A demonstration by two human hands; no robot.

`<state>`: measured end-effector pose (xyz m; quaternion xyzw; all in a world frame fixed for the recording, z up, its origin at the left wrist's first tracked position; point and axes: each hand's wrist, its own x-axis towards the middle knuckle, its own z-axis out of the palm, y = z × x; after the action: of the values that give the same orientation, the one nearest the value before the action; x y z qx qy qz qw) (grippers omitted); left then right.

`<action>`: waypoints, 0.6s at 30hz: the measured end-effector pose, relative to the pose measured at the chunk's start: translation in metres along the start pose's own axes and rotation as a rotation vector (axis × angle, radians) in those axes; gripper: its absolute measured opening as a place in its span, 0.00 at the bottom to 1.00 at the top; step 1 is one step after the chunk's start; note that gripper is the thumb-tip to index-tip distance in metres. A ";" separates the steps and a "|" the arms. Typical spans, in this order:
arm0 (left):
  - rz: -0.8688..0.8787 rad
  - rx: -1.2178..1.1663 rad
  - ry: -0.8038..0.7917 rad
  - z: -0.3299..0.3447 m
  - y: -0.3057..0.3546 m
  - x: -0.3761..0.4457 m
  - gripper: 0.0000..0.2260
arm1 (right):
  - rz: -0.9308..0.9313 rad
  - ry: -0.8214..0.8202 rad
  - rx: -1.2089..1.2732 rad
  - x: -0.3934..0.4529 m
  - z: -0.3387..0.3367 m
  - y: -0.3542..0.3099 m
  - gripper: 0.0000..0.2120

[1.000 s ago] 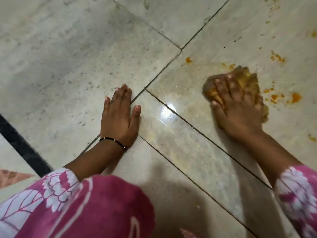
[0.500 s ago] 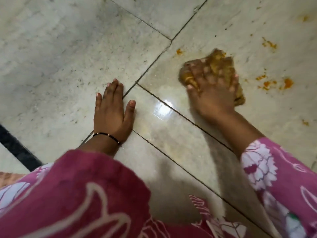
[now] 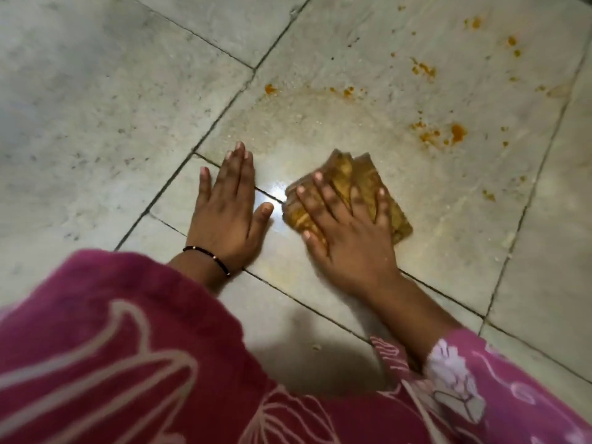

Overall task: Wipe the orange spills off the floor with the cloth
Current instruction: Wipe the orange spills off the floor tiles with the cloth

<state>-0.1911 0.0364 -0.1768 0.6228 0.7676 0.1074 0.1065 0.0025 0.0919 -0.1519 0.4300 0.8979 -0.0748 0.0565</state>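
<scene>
A folded cloth (image 3: 358,174), stained orange-brown, lies flat on the grey marble floor (image 3: 96,107). My right hand (image 3: 346,238) presses down on it with fingers spread. My left hand (image 3: 226,213) rests flat on the floor just left of the cloth, fingers apart, holding nothing; a thin black bracelet circles its wrist. Orange spills (image 3: 456,134) dot the tile to the upper right of the cloth. More orange drops (image 3: 423,70) lie farther back, and a small spot (image 3: 270,89) sits near the tile joint. A faint wet smear arcs across the tile above the cloth.
Dark grout lines (image 3: 221,113) cross the floor diagonally. My pink patterned sleeves (image 3: 128,347) fill the lower part of the view. A bright light reflection (image 3: 272,193) shines on the wet tile between my hands.
My right hand has dragged the cloth back toward me and to the left, ending close beside my left hand. The left hand stays planted on the floor.
</scene>
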 end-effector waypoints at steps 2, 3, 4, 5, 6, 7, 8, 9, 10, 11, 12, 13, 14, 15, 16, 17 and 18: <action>0.012 0.040 -0.021 0.002 0.000 0.000 0.33 | 0.047 -0.005 -0.013 0.020 -0.007 0.030 0.29; 0.012 0.051 -0.024 0.003 0.001 0.000 0.33 | 0.103 -0.011 -0.003 0.025 -0.009 0.044 0.29; 0.013 0.062 -0.023 0.003 0.002 0.001 0.33 | 0.165 -0.014 0.010 0.024 -0.012 0.055 0.30; 0.013 0.075 -0.022 0.005 0.002 0.001 0.33 | 0.224 -0.011 0.020 0.019 -0.012 0.063 0.31; 0.010 0.081 -0.019 0.005 0.002 0.001 0.33 | 0.281 -0.002 0.025 0.010 -0.013 0.069 0.32; 0.006 0.083 -0.018 0.006 0.001 0.001 0.33 | 0.335 0.003 0.029 -0.002 -0.011 0.070 0.33; -0.001 0.081 -0.019 0.007 0.001 0.001 0.33 | 0.384 0.002 0.035 -0.017 -0.008 0.067 0.33; -0.007 0.074 -0.016 0.006 0.001 0.000 0.33 | 0.426 -0.005 0.036 -0.032 -0.004 0.059 0.33; -0.007 0.062 -0.013 0.006 0.001 0.001 0.32 | 0.462 -0.008 0.036 -0.046 0.002 0.048 0.33; -0.003 0.031 -0.003 0.003 0.003 0.001 0.32 | 0.487 0.000 0.023 -0.061 0.007 0.032 0.31; 0.001 -0.026 0.014 -0.001 0.003 0.001 0.31 | 0.492 0.016 0.017 -0.072 0.012 0.015 0.30; 0.000 -0.117 0.041 -0.005 0.004 0.000 0.30 | 0.470 0.035 0.027 -0.078 0.015 -0.004 0.29; -0.008 -0.236 0.090 -0.009 0.005 -0.001 0.29 | 0.426 0.032 0.054 -0.080 0.015 -0.022 0.27; -0.023 -0.354 0.149 -0.012 0.005 -0.004 0.27 | 0.374 0.010 0.095 -0.077 0.014 -0.040 0.25; -0.044 -0.442 0.218 -0.015 0.003 -0.008 0.26 | 0.309 -0.005 0.131 -0.071 0.013 -0.055 0.24; -0.069 -0.495 0.278 -0.017 -0.001 -0.012 0.25 | 0.224 0.005 0.157 -0.063 0.012 -0.068 0.22; -0.102 -0.516 0.324 -0.018 -0.007 -0.015 0.25 | 0.122 0.014 0.187 -0.053 0.009 -0.077 0.21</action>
<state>-0.2002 0.0196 -0.1615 0.5105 0.7523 0.3911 0.1429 -0.0241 0.0024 -0.1455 0.4877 0.8596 -0.1517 0.0142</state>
